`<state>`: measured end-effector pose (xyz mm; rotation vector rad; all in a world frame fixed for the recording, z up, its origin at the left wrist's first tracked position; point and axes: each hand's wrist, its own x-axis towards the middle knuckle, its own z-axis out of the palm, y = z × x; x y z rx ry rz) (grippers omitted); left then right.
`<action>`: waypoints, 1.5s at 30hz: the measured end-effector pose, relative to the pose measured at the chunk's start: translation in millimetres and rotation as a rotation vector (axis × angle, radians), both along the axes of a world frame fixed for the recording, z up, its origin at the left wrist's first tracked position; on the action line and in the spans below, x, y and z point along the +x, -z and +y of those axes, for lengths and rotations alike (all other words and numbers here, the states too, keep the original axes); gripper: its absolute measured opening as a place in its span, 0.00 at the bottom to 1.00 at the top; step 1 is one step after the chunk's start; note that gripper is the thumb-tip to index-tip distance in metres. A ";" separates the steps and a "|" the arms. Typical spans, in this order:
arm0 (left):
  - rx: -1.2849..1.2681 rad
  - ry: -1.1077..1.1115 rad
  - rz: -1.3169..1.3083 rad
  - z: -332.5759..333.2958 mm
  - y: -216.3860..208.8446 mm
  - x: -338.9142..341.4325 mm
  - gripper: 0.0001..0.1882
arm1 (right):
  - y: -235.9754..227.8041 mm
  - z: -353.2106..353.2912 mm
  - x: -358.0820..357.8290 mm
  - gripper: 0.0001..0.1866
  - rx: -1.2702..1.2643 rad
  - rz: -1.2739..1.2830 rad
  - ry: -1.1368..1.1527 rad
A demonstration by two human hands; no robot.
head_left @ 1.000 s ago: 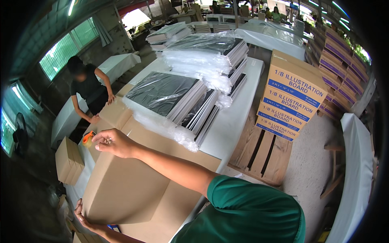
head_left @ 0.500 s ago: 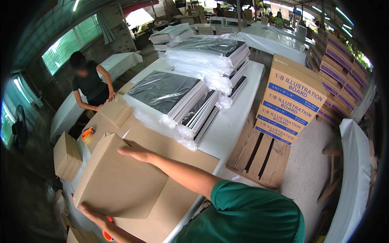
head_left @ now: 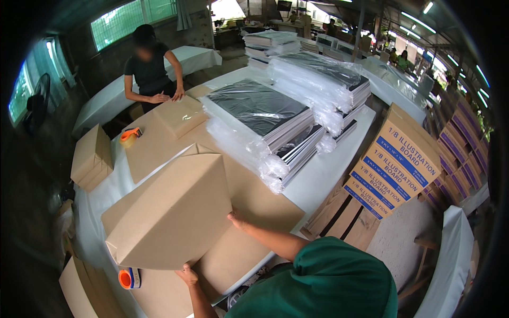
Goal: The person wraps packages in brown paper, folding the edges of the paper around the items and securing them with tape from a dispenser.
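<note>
Work table, seen from your head, parts in descending size. The white-covered table runs away from you on a slant. Beyond its far left side stands a co-worker, both hands on a flat brown parcel. To the right of the table, a column of printed cartons with blue bands rests on a wooden pallet. On the far part of the table lie stacks of dark boards in clear plastic, their pale edges turned toward you. Brown sheeting covers much of the near part. Above this sheeting, directly in front of you, is the large brown package, tilted, with a folded end at its left. Smaller brown boxes form a pile at the table's left edge. Your right hand is clamped on the package's right edge; your left hand is clamped on its near edge, and some fingers of both are hidden by the package. An orange tape dispenser lies near the small pile. A tape roll with an orange core lies near the package's near left corner.
</note>
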<state>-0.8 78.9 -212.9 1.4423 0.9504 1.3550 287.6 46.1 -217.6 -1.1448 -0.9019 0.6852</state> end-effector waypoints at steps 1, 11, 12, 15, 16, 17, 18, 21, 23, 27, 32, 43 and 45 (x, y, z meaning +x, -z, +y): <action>0.010 -0.018 -0.021 3.0 7.4 2.4 0.40 | 3.8 1.3 -1.4 0.55 0.020 -0.007 0.011; 0.019 -0.029 -0.035 12.5 0.6 3.6 0.38 | -5.8 7.9 -18.2 0.50 -0.077 -0.025 0.200; 0.026 -0.031 -0.060 10.1 -3.0 6.5 0.37 | -1.9 9.0 -16.2 0.50 -0.046 -0.012 0.219; 0.037 -0.032 -0.097 12.4 -4.7 6.5 0.39 | 3.4 1.4 -25.4 0.48 -0.016 0.006 0.299; 0.028 -0.022 -0.088 11.7 -2.3 4.0 0.41 | 7.1 -2.5 -24.6 0.47 -0.022 0.000 0.317; 0.020 -0.013 -0.077 10.9 0.4 0.8 0.43 | 12.9 -10.3 -28.8 0.46 -0.029 0.008 0.349; 0.022 0.007 -0.067 11.7 5.4 -2.5 0.43 | 18.7 -16.3 -33.0 0.45 -0.047 0.020 0.390; 0.000 0.017 -0.057 9.0 12.4 -11.9 0.41 | 41.4 -31.0 -36.8 0.42 -0.148 0.054 0.505; 0.009 0.064 -0.030 8.1 3.8 -14.2 0.38 | 57.9 -48.1 -37.7 0.40 -0.221 0.107 0.596; -0.039 0.165 0.004 0.3 -30.0 -10.8 0.37 | 65.7 -104.4 -28.5 0.41 -0.215 0.176 0.567; -0.089 0.139 0.109 1.6 -44.7 -55.3 0.37 | 15.9 -106.6 -83.4 0.47 -0.111 0.116 0.349; -0.030 -0.431 0.058 0.3 -164.2 -233.2 0.35 | -138.9 7.7 -251.9 0.40 0.020 0.048 -0.213; -0.081 -0.551 0.116 -5.9 -208.7 -278.7 0.37 | -170.1 31.2 -284.8 0.39 -0.018 0.020 -0.376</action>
